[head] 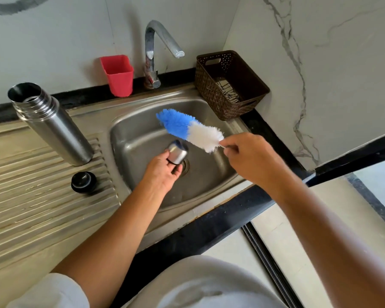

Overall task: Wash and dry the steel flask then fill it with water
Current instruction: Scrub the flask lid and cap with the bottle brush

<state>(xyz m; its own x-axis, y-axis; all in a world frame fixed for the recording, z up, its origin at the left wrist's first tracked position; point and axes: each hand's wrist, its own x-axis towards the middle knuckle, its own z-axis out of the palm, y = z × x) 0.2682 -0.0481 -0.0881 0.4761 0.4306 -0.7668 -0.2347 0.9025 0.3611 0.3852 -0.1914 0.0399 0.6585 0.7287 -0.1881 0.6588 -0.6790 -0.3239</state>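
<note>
White cloth of the person's shirt filled the near edge, and both bare forearms reached from it over the sink. The left hand was closed around a small steel cup, holding it above the drain with its open end tilted to the far right. The right hand was closed on the thin handle of a brush, fingers pinched just behind the white bristles; the blue tip pointed far and left, and the bristles were just beside the cup, but whether they touched it I cannot tell. On the ribbed drainboard at the left stood the flask, upright and open at its top, well apart from both hands. Near it, closer to the camera, lay a black stopper. At the far side a red cup stood left of the tap, and a brown basket stood at the right.
</note>
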